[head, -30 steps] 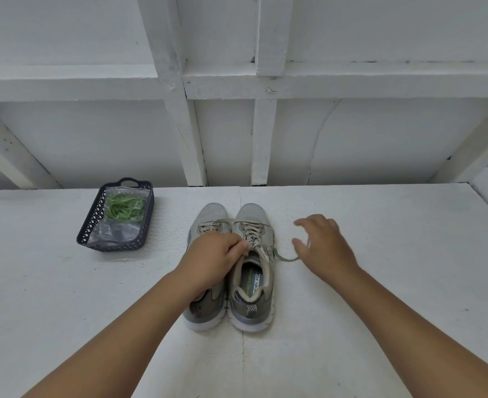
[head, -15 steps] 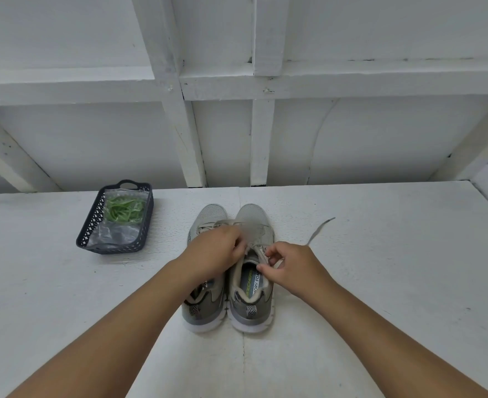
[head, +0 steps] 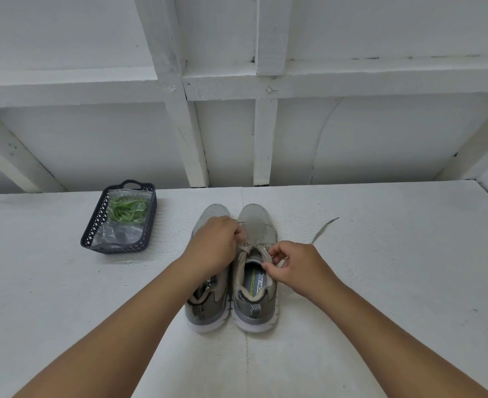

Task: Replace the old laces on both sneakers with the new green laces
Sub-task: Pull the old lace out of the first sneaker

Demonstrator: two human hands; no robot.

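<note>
Right grip (head: 291, 265) pinches lace (head: 323, 229) beside "MEMORY FOAM" insole (head: 255, 282).

Our two forearms are bare up to the bottom frame edge, with no sleeves, and we wear no watch, band or ring. Our left hand (head: 214, 245) and right hand (head: 297, 268) are bare and ungloved, with short nails.

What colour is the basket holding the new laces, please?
Dark navy basket, seen in the head view.

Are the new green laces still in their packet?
Yes. The green laces lie inside a clear plastic bag in the dark perforated basket, untouched by either hand.
</note>
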